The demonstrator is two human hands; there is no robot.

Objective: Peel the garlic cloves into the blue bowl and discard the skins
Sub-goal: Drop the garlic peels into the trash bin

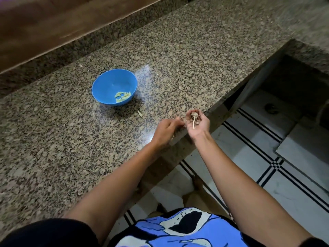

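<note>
Skins (193, 115) sit heaped in our right hand (198, 124), which is cupped palm-up just off the near edge of the counter (178, 59). Its fingers curl round the pile, and a pale stem (194, 122) lies across it. Our left hand (166, 130) is just to its left, over the counter edge, with fingertips pointing at the pile. Blur keeps us from telling whether those fingers pinch a scrap or hold nothing. The bowl (106, 82) stands well off to the far left on the counter, with a small cluster of peeled cloves (122, 97) in its bottom. One stray skin (140, 113) lies on the counter between bowl and hands.

We judge the peeling finished or nearly so, and the step in hand to be gathering the waste. Next we need to pick up that stray skin, add it to the pile, and carry the lot to a bin, which we cannot see. The right hand must stay cupped so the light flakes do not drift to the floor (267, 184).
</note>
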